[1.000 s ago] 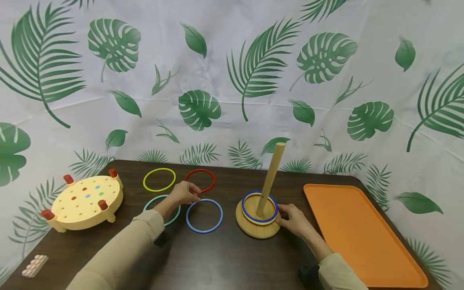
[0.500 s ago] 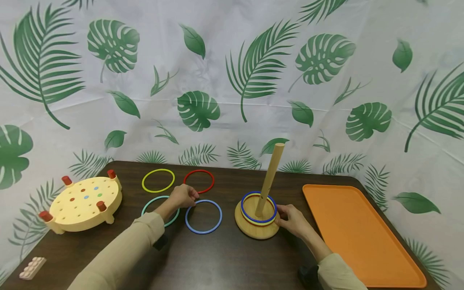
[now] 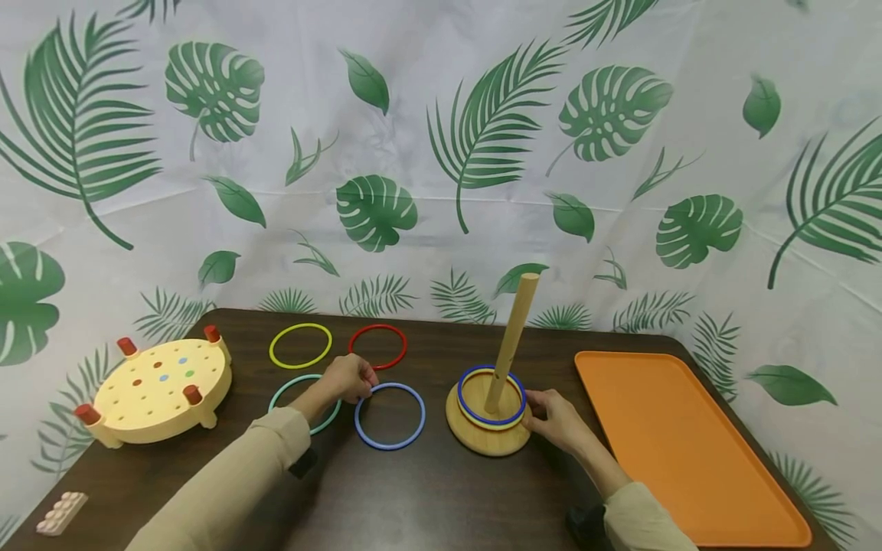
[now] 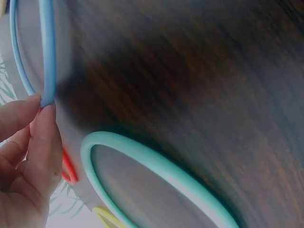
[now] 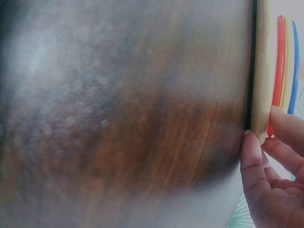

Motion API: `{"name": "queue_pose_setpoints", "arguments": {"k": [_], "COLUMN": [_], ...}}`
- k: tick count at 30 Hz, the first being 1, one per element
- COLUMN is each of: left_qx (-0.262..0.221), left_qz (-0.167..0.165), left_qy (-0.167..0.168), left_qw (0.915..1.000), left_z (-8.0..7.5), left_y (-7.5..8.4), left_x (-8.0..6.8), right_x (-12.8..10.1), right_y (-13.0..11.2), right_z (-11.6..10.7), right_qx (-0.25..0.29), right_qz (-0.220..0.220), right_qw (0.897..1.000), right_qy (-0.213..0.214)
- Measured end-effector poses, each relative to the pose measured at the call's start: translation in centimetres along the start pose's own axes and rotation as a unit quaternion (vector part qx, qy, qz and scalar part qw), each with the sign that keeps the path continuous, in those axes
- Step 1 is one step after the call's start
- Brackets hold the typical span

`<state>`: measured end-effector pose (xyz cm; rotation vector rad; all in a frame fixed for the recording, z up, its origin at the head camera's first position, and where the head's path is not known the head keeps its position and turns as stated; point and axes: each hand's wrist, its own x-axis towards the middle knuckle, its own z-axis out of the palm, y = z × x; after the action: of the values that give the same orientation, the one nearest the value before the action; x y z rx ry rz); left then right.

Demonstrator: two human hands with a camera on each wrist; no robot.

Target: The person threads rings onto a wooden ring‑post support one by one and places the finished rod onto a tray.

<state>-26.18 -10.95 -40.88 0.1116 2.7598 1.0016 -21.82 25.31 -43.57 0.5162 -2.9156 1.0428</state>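
the light blue ring [image 3: 390,415] is pinched at its near-left edge by the left hand [image 3: 347,378], flat on the dark table [image 3: 427,490] beside the teal ring [image 3: 305,402]. the wooden base [image 3: 488,432] is gripped by the right hand [image 3: 558,419], fingers curled on its rim.

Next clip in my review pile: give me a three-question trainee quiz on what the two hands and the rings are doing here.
1. True or false: the left hand pinches the light blue plastic ring.
2. Which thing does the right hand touch? A) flat orange plastic tray B) round wooden peg base C) red plastic ring on the table
3. Fill in: the upright wooden peg stands inside the dark blue ring, which lies on the ____.

Key: 1 true; 2 B; 3 base.
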Motion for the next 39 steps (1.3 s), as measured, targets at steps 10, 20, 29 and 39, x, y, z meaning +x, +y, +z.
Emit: {"name": "queue_pose_setpoints", "arguments": {"k": [10,20,29,39], "left_qx": [-0.054,-0.156,-0.265,-0.346], "left_qz": [0.022,0.063,0.078,0.102], "left_qy": [-0.003,-0.007,-0.012,-0.010], "left_qw": [0.9983,0.9857,0.9610,0.9326], "left_z": [-0.9,-2.5,-4.2,-5.7], "left_y": [1.3,4.3,7.4,11.6], "left_x": [-0.5,-1.0,-1.6,-2.5], "right_x": [0.0,-0.1,-0.1,-0.1], "right_y": [0.0,0.0,0.0,0.0], "right_z": [0.0,0.2,0.1,0.1], "right_qx": [0.006,0.013,0.015,0.009], "right_qz": [0.005,0.013,0.018,0.008], "right_qw": [1.000,1.000,1.000,1.000], "right_qy": [0.000,0.006,0.009,0.010]}}
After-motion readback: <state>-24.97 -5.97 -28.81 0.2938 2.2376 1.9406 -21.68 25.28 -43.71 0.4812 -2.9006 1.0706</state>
